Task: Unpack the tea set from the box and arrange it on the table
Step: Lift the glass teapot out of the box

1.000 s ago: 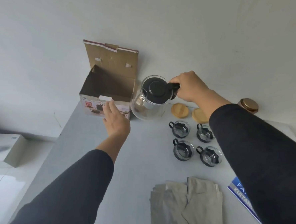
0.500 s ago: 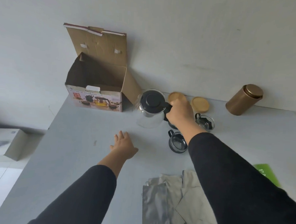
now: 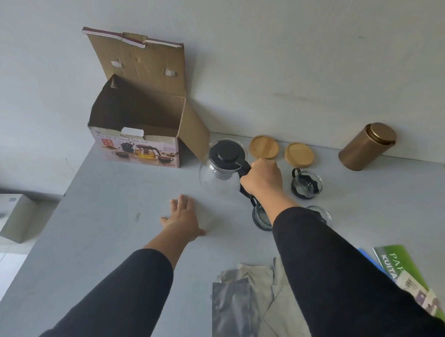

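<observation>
The open cardboard tea-set box (image 3: 139,150) stands at the table's back left, its lid up against the wall. Just right of it is a glass teapot (image 3: 219,173) with a black lid; my right hand (image 3: 262,181) grips its black handle. The pot looks to be on or just above the grey table (image 3: 102,239). My left hand (image 3: 184,219) rests flat on the table in front of the pot, fingers spread. Small glass cups with black holders sit to the right: one (image 3: 306,185) in plain view, two (image 3: 261,217) (image 3: 320,216) partly hidden by my right arm.
Two round wooden coasters (image 3: 264,147) (image 3: 299,154) lie by the wall behind the cups. A bronze tin canister (image 3: 367,147) stands at the back right. Grey foil pouches (image 3: 249,305) and green and blue booklets (image 3: 402,270) lie near the front. A box (image 3: 18,217) sits lower left, off the table.
My right hand carried the teapot from beside the box rightward and down toward the table. My left hand left the box front and came to rest flat on the table.
</observation>
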Tool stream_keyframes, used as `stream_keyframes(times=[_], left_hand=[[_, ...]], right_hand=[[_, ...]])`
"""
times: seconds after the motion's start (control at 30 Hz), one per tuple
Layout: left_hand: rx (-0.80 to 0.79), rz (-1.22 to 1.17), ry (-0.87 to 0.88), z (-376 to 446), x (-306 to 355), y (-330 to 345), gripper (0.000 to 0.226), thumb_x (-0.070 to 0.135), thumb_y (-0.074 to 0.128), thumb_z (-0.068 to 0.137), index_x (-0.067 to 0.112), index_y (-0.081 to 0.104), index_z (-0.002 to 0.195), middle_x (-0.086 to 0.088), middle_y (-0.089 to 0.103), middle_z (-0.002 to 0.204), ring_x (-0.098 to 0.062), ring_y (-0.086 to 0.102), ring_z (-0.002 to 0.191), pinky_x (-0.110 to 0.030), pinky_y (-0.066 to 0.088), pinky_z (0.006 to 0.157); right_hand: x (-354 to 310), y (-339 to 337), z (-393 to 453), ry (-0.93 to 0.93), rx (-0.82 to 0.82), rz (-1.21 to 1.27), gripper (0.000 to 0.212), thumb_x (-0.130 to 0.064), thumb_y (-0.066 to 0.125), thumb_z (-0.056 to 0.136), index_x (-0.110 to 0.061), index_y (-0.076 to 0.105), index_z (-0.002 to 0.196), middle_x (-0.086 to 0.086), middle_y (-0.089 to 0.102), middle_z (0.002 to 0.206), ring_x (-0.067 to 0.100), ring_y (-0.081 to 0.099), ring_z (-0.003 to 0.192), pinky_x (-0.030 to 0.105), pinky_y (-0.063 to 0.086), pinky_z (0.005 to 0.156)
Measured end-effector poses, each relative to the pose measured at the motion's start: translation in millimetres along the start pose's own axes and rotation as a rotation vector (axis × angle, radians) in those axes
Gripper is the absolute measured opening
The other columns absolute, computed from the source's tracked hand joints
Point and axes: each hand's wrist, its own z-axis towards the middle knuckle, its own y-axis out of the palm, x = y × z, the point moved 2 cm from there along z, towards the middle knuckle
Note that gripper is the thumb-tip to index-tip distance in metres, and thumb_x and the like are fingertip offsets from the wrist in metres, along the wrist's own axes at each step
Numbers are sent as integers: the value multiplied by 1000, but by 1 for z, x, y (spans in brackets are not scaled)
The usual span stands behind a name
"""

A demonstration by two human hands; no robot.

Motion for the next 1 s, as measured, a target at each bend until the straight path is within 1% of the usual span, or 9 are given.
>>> stream_keyframes(times=[0.17,0.3,0.4,0.53,0.67,0.8,0.9,0.93,1.0], left_hand=[[-9,14,-3,5,1,-1,107,44,69,82,12,-6,152,-1,-12,158,-26,-8,147,-54,27,111],[-12,20,-9,9,2,-1,110,44,71,80,12,-5,152,-1,-10,158,-26,-5,146,-56,29,110],[-9,28,-12,11,3,-1,111,44,73,78,11,-4,152,-2,-8,157,-27,-3,145,-57,30,110],[-4,46,-17,12,5,-1,113,46,73,77,10,-3,152,-2,-5,156,-27,0,144,-55,33,108],[15,41,-9,12,3,0,112,46,74,76,11,0,152,-2,-1,155,-27,4,143,-54,36,107],[28,34,-5,12,2,2,111,45,74,76,11,1,152,-1,-1,155,-26,4,143,-52,36,107],[48,29,-2,10,2,2,110,44,74,77,11,2,152,-1,0,155,-25,6,142,-48,38,105],[52,29,0,10,2,2,109,44,74,77,11,2,152,-2,1,155,-25,7,142,-48,38,105],[58,27,-1,9,3,2,107,43,74,77,11,3,152,-2,2,155,-25,8,142,-47,37,105]], right_hand=[[-5,8,-5,16,20,25,21,-17,60,82,-3,66,97,16,67,105,34,63,100,30,47,72],[-4,17,-12,31,25,64,24,-12,61,80,-4,65,102,16,66,108,34,62,103,30,47,74],[-5,21,-16,19,36,53,28,-14,63,80,-4,63,106,15,65,111,32,61,106,29,48,78],[-8,23,-21,12,25,83,33,-16,69,79,-2,60,107,15,63,114,31,61,107,31,49,81],[-8,27,-28,11,9,93,31,-18,71,75,-3,61,100,14,66,107,31,63,101,32,51,76],[-8,28,-28,8,1,109,26,-17,71,74,-4,62,94,13,66,101,30,64,97,30,47,69],[-7,29,-27,-6,-5,115,22,-20,72,73,-8,56,83,10,56,86,29,64,94,28,45,66],[-6,30,-27,-12,-6,116,24,-21,72,73,-9,54,81,6,51,82,29,64,93,26,44,64],[-5,30,-26,-20,-4,118,28,-25,74,72,-7,55,82,3,49,80,27,64,92,25,42,63]])
